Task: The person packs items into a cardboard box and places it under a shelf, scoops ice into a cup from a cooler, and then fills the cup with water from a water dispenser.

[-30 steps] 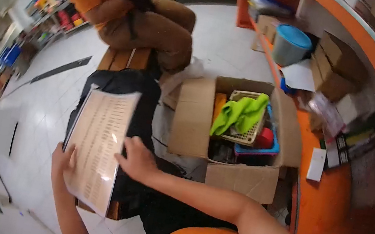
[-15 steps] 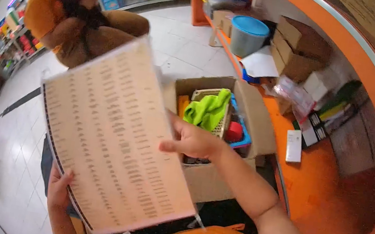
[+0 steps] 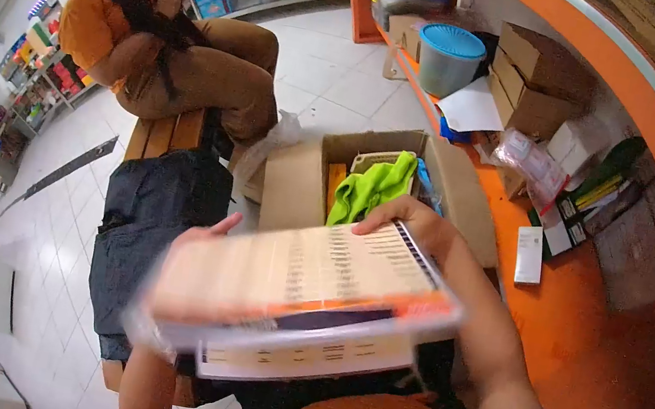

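A laminated printed sheet (image 3: 272, 269) with columns of text is tilted and motion-blurred in front of me. Beneath it, the lower part of another printed page (image 3: 308, 362) shows. My right hand (image 3: 412, 219) grips the upper right edge, thumb on the printed face. At the left edge is my left hand (image 3: 202, 235), its thumb raised and its other fingers hidden behind the sheet. Just beyond the pages stands an open cardboard box (image 3: 291, 185) holding a bright green cloth (image 3: 371, 188) and other items.
A person (image 3: 112, 35) in an orange top sits on a wooden bench (image 3: 164, 136) at the left. Black fabric (image 3: 158, 219) covers the bench's nearer part. On the right, an orange shelf (image 3: 564, 351) bears a blue-lidded tub (image 3: 449, 64), cardboard boxes (image 3: 536, 88) and a small white box (image 3: 528, 254).
The sheet has swung from upright to a flatter, sideways tilt and come lower. My right hand has moved to its upper right edge, my left hand up and right. Another page now shows underneath.
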`<state>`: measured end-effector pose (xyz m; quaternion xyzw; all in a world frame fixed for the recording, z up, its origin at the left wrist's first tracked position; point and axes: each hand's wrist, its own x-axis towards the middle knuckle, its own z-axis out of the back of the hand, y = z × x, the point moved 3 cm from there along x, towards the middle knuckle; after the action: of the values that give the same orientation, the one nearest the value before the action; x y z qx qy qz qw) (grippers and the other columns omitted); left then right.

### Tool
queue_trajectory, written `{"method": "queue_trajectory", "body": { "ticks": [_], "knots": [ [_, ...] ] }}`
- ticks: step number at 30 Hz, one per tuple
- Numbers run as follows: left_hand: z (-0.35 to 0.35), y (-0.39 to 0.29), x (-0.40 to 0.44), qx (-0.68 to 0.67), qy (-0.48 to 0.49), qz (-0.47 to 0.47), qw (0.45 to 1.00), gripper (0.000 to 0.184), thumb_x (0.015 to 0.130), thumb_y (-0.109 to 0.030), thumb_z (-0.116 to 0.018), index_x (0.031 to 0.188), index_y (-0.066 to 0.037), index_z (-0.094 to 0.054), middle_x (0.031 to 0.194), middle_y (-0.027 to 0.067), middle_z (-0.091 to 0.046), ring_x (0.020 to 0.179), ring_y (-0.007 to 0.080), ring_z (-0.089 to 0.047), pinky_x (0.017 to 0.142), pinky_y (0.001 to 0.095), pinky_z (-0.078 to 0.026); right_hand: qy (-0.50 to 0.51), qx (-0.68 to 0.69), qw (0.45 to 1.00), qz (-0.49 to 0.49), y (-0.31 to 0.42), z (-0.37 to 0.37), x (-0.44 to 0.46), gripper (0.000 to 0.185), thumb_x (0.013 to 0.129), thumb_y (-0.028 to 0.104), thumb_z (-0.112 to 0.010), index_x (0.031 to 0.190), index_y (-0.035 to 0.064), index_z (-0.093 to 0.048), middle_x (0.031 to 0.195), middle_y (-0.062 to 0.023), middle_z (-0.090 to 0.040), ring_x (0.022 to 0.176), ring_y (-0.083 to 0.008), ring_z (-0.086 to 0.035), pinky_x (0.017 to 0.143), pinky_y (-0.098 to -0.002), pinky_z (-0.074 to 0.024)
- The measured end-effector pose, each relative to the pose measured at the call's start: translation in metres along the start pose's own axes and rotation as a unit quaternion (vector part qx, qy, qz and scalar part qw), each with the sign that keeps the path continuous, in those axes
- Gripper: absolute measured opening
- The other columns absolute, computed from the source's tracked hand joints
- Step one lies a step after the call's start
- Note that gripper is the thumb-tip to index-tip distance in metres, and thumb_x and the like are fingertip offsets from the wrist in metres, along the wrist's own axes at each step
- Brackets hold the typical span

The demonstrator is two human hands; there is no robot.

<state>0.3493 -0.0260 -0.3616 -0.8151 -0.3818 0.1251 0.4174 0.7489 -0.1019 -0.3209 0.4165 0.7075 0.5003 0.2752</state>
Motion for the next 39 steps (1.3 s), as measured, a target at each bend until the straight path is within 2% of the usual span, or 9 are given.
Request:
{"method": "queue_trajectory", "body": {
  "ticks": [3,9,10,14,17,20,23,28,39],
  "knots": [
    [-0.064,-0.016,0.012,-0.060,-0.043,0.012,0.997,0.086,0.090,-0.068,-0.052,0.152,-0.010,-0.036,0.152,0.0177,-0.043,0.135,0.0331,-0.048,0.111,0.0481,-0.040,-0.037,-0.158,0.983,0.087,0.014,0.017,-0.009,0.030,0.084,0.011,-0.078,0.112,0.0032,-0.075,0.109,-0.0072,-0.074,0.102,-0.0139,-0.067,0.095,-0.0274,-0.0491],
    [-0.071,-0.013,0.002,-0.039,-0.034,0.218,0.975,0.145,0.052,-0.105,-0.039,0.160,-0.010,-0.014,0.152,0.0266,-0.040,0.138,0.0379,-0.044,0.114,0.0519,-0.034,0.072,-0.345,0.935,0.031,0.044,-0.010,-0.030,0.025,0.083,0.011,-0.074,0.108,0.0065,-0.077,0.102,-0.0093,-0.075,0.094,-0.0146,-0.068,0.084,-0.0280,-0.0503],
    [-0.067,-0.008,0.000,-0.087,-0.027,0.242,0.966,0.137,0.061,-0.086,-0.070,0.160,-0.010,-0.013,0.147,0.0271,-0.046,0.133,0.0362,-0.049,0.113,0.0502,-0.036,0.072,-0.361,0.929,0.031,0.050,-0.014,-0.030,0.025,0.084,0.011,-0.073,0.108,0.0073,-0.077,0.102,-0.0092,-0.075,0.095,-0.0152,-0.068,0.084,-0.0284,-0.0506],
    [-0.075,0.009,0.007,0.184,-0.137,0.216,0.949,0.111,0.065,-0.003,-0.090,0.155,-0.003,-0.025,0.131,0.0201,-0.059,0.120,0.0294,-0.059,0.105,0.0454,-0.047,0.017,-0.406,0.912,0.061,0.063,-0.019,-0.035,0.030,0.086,0.011,-0.071,0.116,0.0093,-0.073,0.107,-0.0102,-0.074,0.097,-0.0183,-0.070,0.086,-0.0300,-0.0515],
    [-0.068,0.027,0.014,0.146,-0.204,0.238,0.938,0.056,0.081,-0.003,-0.079,0.129,0.001,-0.051,0.123,0.0145,-0.064,0.111,0.0229,-0.064,0.097,0.0396,-0.053,-0.089,-0.265,0.956,0.092,0.047,-0.008,-0.044,0.055,0.087,0.019,-0.073,0.138,0.0080,-0.055,0.116,-0.0142,-0.071,0.105,-0.0224,-0.069,0.093,-0.0327,-0.0508],
    [-0.065,0.032,0.027,0.170,-0.219,0.111,0.954,0.053,0.085,-0.004,-0.076,0.130,0.000,-0.048,0.122,0.0135,-0.063,0.111,0.0219,-0.063,0.096,0.0369,-0.053,-0.041,0.134,0.988,0.064,0.028,0.005,-0.061,0.122,0.072,0.061,-0.081,0.158,0.0053,-0.014,0.141,-0.0227,-0.053,0.129,-0.0297,-0.055,0.108,-0.0427,-0.0427],
    [-0.085,0.043,0.042,0.275,-0.245,-0.067,0.927,0.052,0.087,-0.004,-0.075,0.130,-0.001,-0.045,0.122,0.0127,-0.062,0.111,0.0203,-0.062,0.095,0.0343,-0.051,-0.131,0.009,0.982,0.136,0.010,0.003,-0.070,0.135,0.062,0.074,-0.078,0.158,0.0048,-0.014,0.155,-0.0225,-0.035,0.142,-0.0307,-0.038,0.115,-0.0450,-0.0331],
    [-0.099,0.045,0.114,0.353,-0.229,-0.193,0.887,0.057,0.085,-0.003,-0.076,0.131,-0.003,-0.042,0.124,0.0129,-0.058,0.114,0.0217,-0.059,0.095,0.0352,-0.050,-0.313,-0.260,0.910,0.081,0.086,0.009,-0.072,0.113,0.061,0.024,-0.095,0.153,0.0089,-0.031,0.133,-0.0098,-0.054,0.125,-0.0204,-0.052,0.109,-0.0319,-0.0381],
    [-0.020,0.125,0.385,0.440,-0.164,-0.029,0.882,0.085,0.067,-0.016,-0.093,0.138,-0.004,-0.047,0.124,0.0170,-0.063,0.109,0.0249,-0.062,0.089,0.0374,-0.054,-0.304,-0.687,0.644,0.146,0.173,0.185,0.002,0.035,0.091,0.010,-0.070,0.118,0.0026,-0.048,0.108,-0.0213,-0.063,0.103,-0.0374,-0.063,0.088,-0.0411,-0.0479]
  ]
}}
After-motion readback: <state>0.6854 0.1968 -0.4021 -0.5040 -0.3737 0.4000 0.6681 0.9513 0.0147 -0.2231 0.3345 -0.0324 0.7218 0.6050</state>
